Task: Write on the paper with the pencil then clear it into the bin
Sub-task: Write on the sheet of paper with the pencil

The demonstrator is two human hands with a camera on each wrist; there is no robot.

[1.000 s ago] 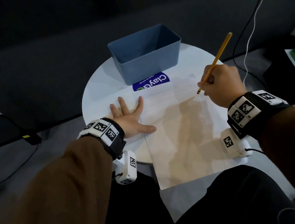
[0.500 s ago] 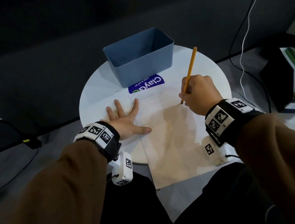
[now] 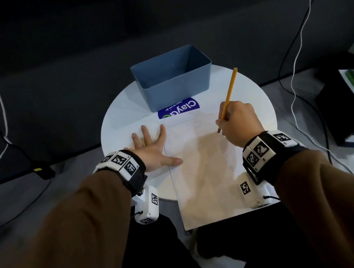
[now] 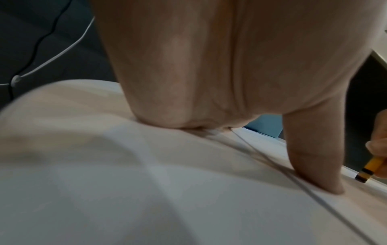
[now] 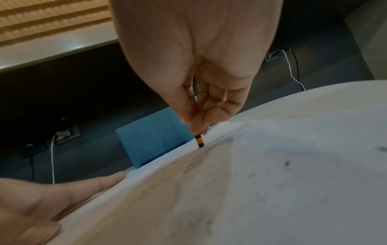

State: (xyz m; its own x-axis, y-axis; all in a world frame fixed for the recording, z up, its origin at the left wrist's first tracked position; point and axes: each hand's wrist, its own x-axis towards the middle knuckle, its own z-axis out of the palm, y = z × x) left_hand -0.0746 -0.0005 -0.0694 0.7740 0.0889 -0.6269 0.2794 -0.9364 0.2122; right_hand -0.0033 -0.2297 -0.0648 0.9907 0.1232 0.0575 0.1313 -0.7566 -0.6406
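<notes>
On the round white table sit a blue plastic bin at the far side and, nearer the seated person, a sheet of white paper whose near end hangs past the table's rim. Its long axis runs from the person's lap toward the bin, the far edge just short of a blue sticker at the bin's foot. The left hand lies flat with fingers spread on the table beside the sheet's left edge, thumb pressing on the paper itself. The right hand pinches a yellow pencil low on its shaft — a second ago it was out over the sheet's right edge with the pencil slanted well over; now the hand has come inward and the pencil stands steeper, its lower end down at the upper part of the sheet. I'd judge the writing is beginning; no clear marks show yet. The pencil's free end points up and away, toward the table's far right, its dark-banded end touching or just above the paper — I cannot tell which.
</notes>
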